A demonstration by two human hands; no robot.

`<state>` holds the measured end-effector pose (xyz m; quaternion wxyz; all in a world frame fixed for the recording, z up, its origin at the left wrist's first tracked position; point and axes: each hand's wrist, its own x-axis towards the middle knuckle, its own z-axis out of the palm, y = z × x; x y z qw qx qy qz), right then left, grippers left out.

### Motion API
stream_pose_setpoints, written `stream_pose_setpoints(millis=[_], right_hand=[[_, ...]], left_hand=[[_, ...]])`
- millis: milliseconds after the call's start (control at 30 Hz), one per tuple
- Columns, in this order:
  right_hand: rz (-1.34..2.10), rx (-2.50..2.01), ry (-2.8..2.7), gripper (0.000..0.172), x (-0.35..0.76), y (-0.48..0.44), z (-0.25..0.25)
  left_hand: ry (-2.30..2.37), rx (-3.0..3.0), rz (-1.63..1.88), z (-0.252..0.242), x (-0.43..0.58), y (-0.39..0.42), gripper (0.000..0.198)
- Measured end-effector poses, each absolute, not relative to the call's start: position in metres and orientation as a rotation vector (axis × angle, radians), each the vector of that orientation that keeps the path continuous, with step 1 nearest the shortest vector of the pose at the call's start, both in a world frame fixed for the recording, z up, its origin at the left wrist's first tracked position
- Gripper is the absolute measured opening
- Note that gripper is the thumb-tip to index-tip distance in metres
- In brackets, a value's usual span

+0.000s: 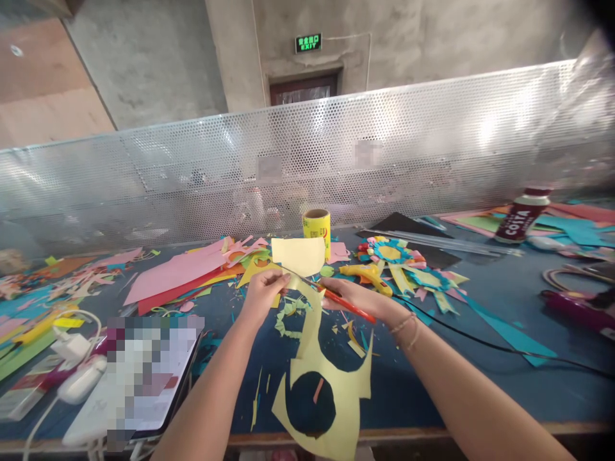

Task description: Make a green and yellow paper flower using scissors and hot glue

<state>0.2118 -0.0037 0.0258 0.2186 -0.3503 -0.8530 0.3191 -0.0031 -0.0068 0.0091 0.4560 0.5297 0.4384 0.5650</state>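
Note:
My left hand [264,291] pinches the top of a pale yellow paper sheet [321,384] that has a round hole cut out of it and hangs down toward the table's near edge. My right hand [358,299] is closed on a red-handled tool [348,305], probably scissors, whose tip meets the paper just beside my left fingers. Small yellow and green offcuts [288,317] lie on the blue table [480,301] under my hands.
A yellow tape roll [316,225] and pale yellow sheet [298,255] lie beyond my hands. Pink and red paper [168,275] at left, paper flowers [394,253] and a yellow glue gun [368,275] at right, a bottle [521,216], a tablet [144,378], a perforated metal screen [307,160].

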Motion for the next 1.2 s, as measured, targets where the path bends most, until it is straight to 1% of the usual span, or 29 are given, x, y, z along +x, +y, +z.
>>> stream_pose_setpoints(millis=[167,433,700,867,1067,1200], right_hand=[[0.906,-0.911,-2.406,0.035,0.209,-0.005,0.026],[0.832,-0.985,-2.344,0.036,0.203,-0.001,0.022],[1.0,-0.932,-2.314,0.041,0.2,-0.015,0.033],[1.099,-0.975,-2.268,0.04,0.198,-0.02,0.034],[1.008,-1.042,-2.252,0.037,0.194,-0.017,0.031],[0.927,-0.993,-2.281,0.035,0.195,-0.012,0.03]], left_hand=[[0.994,1.188,1.416,0.012,0.002,-0.011,0.026],[0.952,1.094,1.427,0.016,0.006,-0.013,0.029],[0.955,1.117,1.361,0.012,0.007,-0.013,0.027],[0.951,1.172,1.319,0.012,0.009,-0.016,0.029],[1.016,1.259,1.341,0.009,0.007,-0.012,0.029],[0.95,1.243,1.422,0.008,0.001,-0.009,0.021]])
